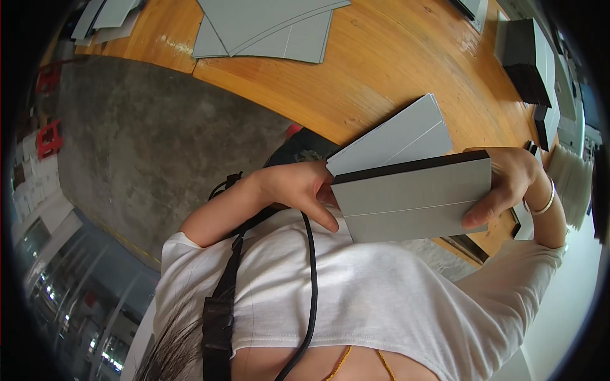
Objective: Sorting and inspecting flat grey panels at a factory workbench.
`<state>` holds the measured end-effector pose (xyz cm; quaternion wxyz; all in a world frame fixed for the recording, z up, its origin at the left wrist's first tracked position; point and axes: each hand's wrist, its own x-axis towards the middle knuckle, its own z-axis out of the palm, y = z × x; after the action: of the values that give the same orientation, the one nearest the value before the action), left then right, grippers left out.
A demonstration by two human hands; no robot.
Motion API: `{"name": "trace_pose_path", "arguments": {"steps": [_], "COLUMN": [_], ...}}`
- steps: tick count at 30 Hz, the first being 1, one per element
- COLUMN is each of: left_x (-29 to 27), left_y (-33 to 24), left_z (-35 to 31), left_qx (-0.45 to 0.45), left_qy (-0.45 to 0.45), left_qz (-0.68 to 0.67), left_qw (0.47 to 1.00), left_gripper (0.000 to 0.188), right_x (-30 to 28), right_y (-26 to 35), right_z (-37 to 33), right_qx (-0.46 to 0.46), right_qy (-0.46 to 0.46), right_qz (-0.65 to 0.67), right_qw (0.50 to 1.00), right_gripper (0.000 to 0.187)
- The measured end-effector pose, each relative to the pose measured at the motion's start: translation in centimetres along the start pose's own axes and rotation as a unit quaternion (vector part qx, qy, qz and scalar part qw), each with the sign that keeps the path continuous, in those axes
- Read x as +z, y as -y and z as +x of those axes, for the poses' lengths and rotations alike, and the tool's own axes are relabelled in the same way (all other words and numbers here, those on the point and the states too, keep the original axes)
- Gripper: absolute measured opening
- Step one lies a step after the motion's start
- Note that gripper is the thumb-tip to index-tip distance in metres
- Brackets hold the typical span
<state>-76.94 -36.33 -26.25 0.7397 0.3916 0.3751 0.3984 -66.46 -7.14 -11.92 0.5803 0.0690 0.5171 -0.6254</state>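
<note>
Upright in front of my chest is a stack of grey boards [412, 200] with a dark edge along its top and a thin pale line across its face. My right hand [505, 184] grips its right end, thumb pressed on the front face and fingers behind. My left hand [304, 189] is at its left end, thumb stretched out beside the edge; the other fingers are mostly hidden behind the boards. Just beyond the stack, a few lighter grey boards [400, 134] lie at a slant over the table's edge, partly covered by it.
The wooden table [267, 79] curves across the top. Large grey sheets [273, 32] lie on its far part. At right stand dark-edged board stacks [527, 60] and a pile of pale sheets [569, 184]. A black cable [311, 279] hangs down my front. Red stools [49, 140] stand at far left.
</note>
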Motion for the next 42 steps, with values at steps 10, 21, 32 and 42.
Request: {"name": "trace_pose_path", "arguments": {"steps": [10,21,32,42], "left_x": [1.8,3.9,5.0,3.3], "left_y": [-1.4,-3.3,-3.1,-7.7], "left_z": [0.3,1.2,1.9,1.1], "left_qx": [0.02,0.068,0.076,0.092], "left_qy": [-0.105,-0.264,-0.355,-0.362], "left_qz": [-0.193,-0.236,-0.191,0.113], "left_qw": [0.975,0.933,0.912,0.921], "left_gripper": [0.062,0.058,0.038,0.039], "right_x": [-3.4,-4.6,-3.3,-1.9], "right_y": [1.6,2.1,0.6,-5.6], "right_z": [1.3,1.1,0.7,1.3], "right_qx": [-0.003,0.095,0.103,-0.265], "right_qy": [-0.032,-0.178,-0.345,-0.451], "right_qz": [-0.072,-0.462,-0.452,-0.273], "right_qw": [0.997,0.864,0.816,0.807], "right_gripper": [0.046,0.051,0.054,0.074]}}
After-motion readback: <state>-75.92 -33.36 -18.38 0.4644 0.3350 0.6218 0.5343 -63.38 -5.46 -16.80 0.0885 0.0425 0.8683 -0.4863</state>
